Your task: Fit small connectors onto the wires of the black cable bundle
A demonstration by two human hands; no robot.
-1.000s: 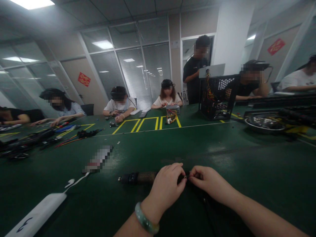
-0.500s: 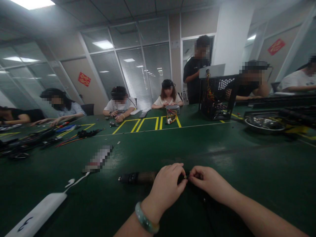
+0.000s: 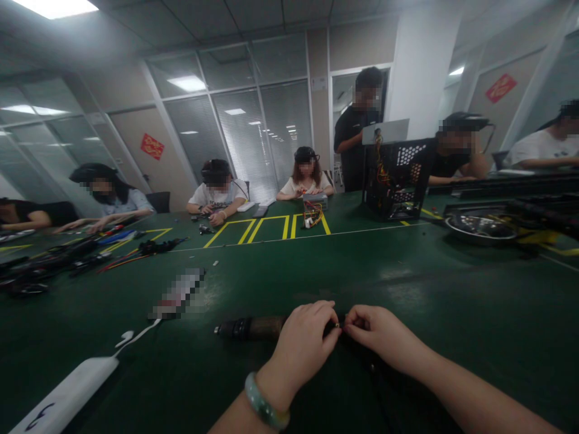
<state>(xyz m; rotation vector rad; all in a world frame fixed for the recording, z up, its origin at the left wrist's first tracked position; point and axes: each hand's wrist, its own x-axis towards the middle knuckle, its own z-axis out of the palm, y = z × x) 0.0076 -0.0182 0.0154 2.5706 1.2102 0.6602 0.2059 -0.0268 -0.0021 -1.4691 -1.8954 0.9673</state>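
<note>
The left hand and right hand are closed in a narrow pinch on a small metal connector, just right of a dark cylinder with a brown band lying on the bench. No finished join to the cylinder shows; the hands hide most of the connector, so how much is done cannot be told.

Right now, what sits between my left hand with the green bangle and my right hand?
In the head view, a tiny dark piece with a metallic tip, pinched by your left hand and right hand; too small to identify.
</note>
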